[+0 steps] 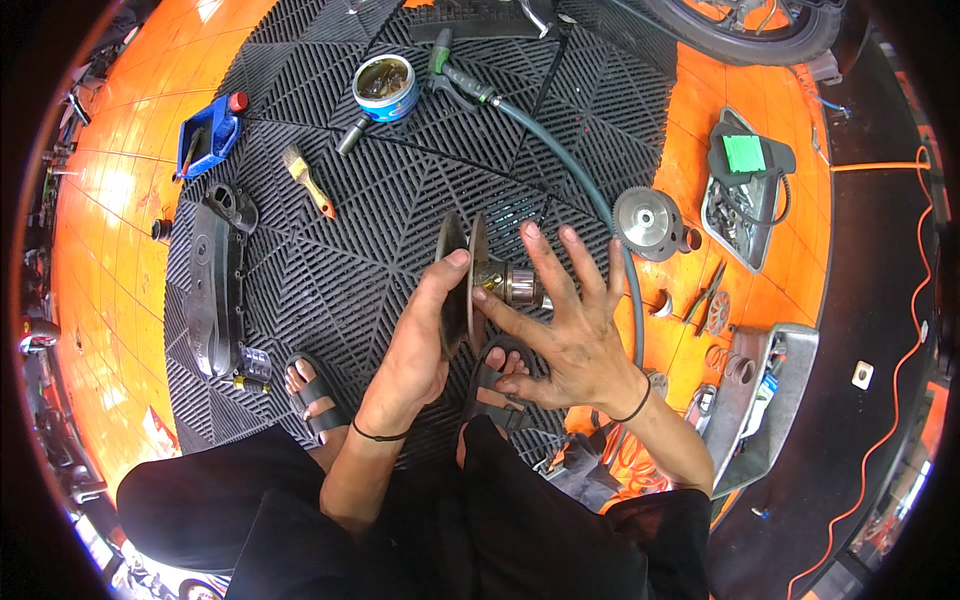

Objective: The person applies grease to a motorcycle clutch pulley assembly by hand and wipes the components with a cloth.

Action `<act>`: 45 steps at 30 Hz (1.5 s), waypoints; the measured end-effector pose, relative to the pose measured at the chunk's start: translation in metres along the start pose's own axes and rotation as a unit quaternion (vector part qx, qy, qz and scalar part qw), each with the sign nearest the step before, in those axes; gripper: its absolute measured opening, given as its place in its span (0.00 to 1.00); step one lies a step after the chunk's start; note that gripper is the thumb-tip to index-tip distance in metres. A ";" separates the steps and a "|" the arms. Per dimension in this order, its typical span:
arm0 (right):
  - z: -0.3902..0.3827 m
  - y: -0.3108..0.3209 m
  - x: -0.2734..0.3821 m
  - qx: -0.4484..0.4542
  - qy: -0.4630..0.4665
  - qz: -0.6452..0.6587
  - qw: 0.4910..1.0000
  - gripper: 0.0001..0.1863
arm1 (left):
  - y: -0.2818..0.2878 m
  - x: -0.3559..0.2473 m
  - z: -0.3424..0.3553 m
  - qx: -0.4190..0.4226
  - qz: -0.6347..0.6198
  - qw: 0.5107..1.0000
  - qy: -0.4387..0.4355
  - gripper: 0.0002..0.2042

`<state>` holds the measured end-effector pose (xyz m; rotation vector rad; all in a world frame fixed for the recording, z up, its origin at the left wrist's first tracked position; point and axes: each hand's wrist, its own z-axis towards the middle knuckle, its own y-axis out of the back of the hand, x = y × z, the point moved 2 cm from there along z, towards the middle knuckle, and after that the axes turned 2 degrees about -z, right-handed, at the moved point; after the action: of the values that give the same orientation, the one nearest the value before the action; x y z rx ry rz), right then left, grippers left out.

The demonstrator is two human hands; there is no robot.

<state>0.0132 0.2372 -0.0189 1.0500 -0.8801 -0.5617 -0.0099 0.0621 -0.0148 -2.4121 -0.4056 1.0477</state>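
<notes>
My left hand (412, 335) grips a scooter drive pulley (453, 245), two metal discs side by side with a narrow gap between them. The discs stand on edge above the mat, and a shiny cylindrical hub (520, 286) juts out to the right. My left thumb presses on the outer face of the left disc; the other fingers are hidden behind the pulley. Spread wide, my right hand (575, 350) is beside the hub, its forefinger tip at the right disc, apparently touching it. Nothing is held in that hand. Both hands look dirty.
A black ribbed mat (330, 255) covers the orange floor. On it are a paintbrush (310, 185), a blue tin (386, 92), a hose nozzle (460, 80) and a black cover (213, 285). To the right lie a toothed metal disc (648, 222), pliers (707, 295) and a grey bin (775, 405).
</notes>
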 end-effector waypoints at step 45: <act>0.008 0.021 -0.015 0.015 -0.081 0.308 0.948 0.44 | 0.008 -0.008 -0.006 0.081 0.081 0.992 -0.046 0.31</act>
<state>-0.0020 0.2526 -0.0034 0.7022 -1.2978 -0.1049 -0.0104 0.0506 -0.0108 -2.2888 -0.1495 1.2163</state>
